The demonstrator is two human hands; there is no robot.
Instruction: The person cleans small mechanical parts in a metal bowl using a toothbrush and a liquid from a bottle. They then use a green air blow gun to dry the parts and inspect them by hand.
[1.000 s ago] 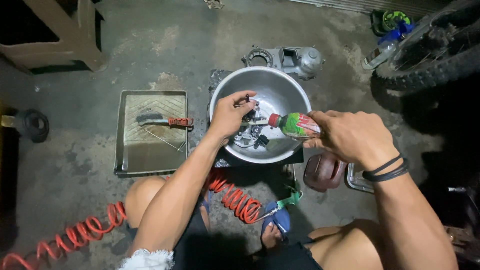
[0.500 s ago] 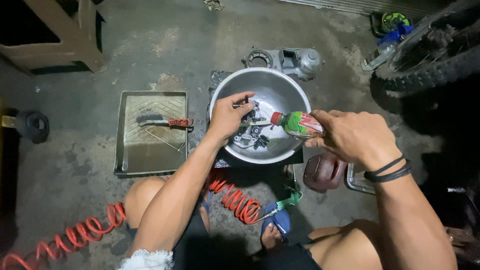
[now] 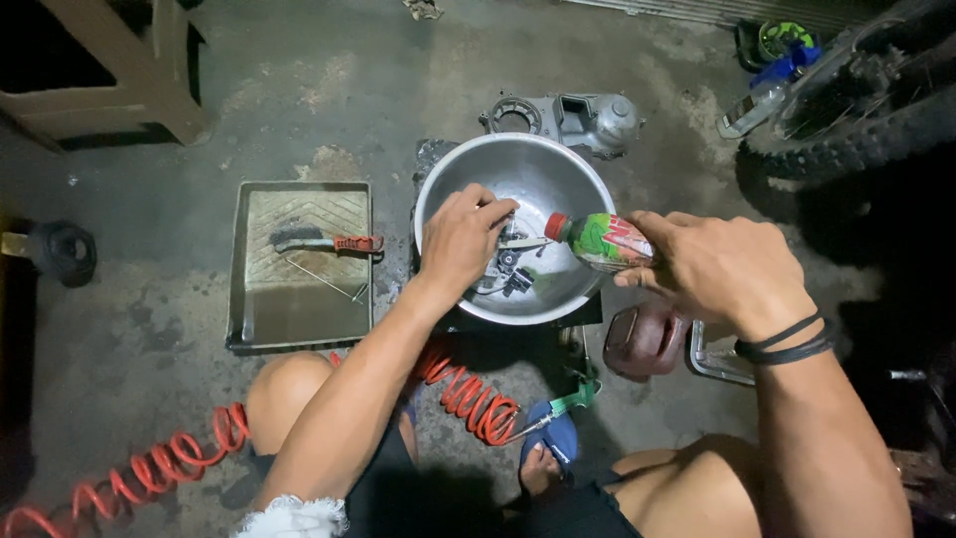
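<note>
Right hand (image 3: 722, 269) clamped round green plastic bottle with red cap (image 3: 597, 240), tilted over round steel bowl (image 3: 518, 169); left hand (image 3: 460, 239), just beside cap, fingers closed on small metal parts (image 3: 508, 271) inside bowl.

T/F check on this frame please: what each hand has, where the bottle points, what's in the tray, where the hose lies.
1. The right hand holds a green bottle tipped over the metal bowl. True.
2. The left hand rests on the floor outside the bowl. False: it reaches into the bowl, at the small metal parts.
3. The bottle's cap is blue. False: the cap is red.
4. A red-handled brush lies in the flat metal tray. True.
5. The coiled orange hose lies inside the bowl. False: it lies on the floor near the person's legs.
</note>
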